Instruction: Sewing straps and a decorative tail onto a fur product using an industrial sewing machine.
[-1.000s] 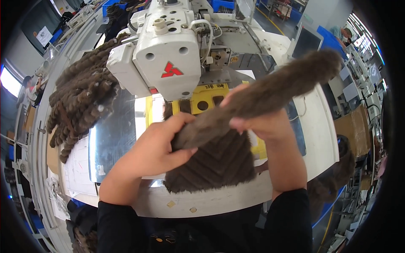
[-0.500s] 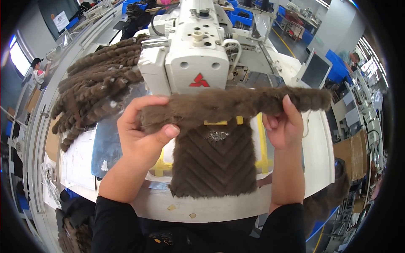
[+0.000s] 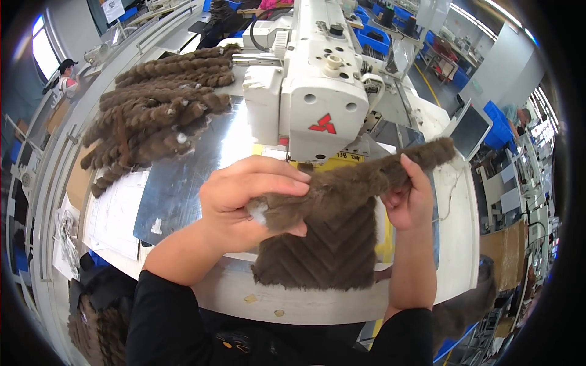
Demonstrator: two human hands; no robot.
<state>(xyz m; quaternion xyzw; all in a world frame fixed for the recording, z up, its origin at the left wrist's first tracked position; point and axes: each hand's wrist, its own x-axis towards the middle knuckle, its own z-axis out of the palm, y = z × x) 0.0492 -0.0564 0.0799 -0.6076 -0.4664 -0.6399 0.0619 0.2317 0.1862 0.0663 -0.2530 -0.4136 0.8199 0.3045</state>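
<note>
Left hand (image 3: 244, 198) and right hand (image 3: 412, 201) grip a fluffy brown fur strip (image 3: 345, 188), whitish at its eight-o'clock end, slanting toward two o'clock

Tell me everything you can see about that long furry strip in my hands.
The fur strip is long, narrow and rounded, brown and fluffy-looking, with a whitish patch at its left end. It slants, right end higher in the picture. The left hand grips its left end; the right hand holds it farther along, the tip extending past. It crosses in front of a chevron-patterned brown panel; whether they touch is unclear.
</note>
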